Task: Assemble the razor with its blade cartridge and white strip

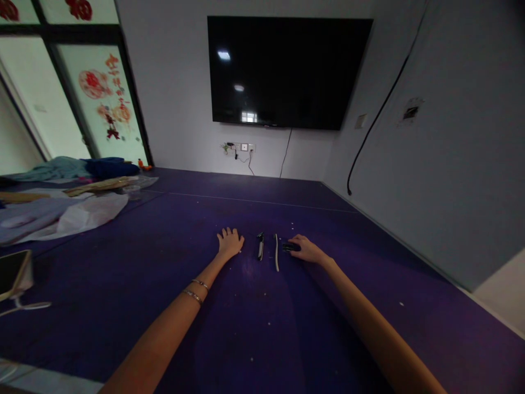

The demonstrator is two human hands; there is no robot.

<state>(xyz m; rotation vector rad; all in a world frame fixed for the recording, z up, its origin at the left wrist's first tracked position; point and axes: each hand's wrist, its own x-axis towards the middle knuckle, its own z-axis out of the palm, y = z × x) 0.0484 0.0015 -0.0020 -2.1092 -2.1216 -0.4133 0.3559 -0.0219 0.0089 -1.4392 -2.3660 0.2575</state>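
Observation:
My left hand (229,242) lies flat on the purple tabletop (246,328) with its fingers spread, holding nothing. Just right of it is a slim tool (260,248) with a pale middle, dark edges and a dark, angled head; its exact kind is unclear. Further right lies a short, slightly curved pale strip (276,253), like a piece of cable or tube. Closed around a small black object (290,247), my right hand (305,249) rests low at the table surface beside the strip. The fingers partly hide that object, and its kind cannot be made out.
Pale plastic sheeting (94,216), folded cloths (61,168) and a clear cup (132,191) lie at the left. A device with a dark screen (15,274) and white cable stands nearer. Small white bits dot the table. A wall with a hanging black cable (379,112) borders the right.

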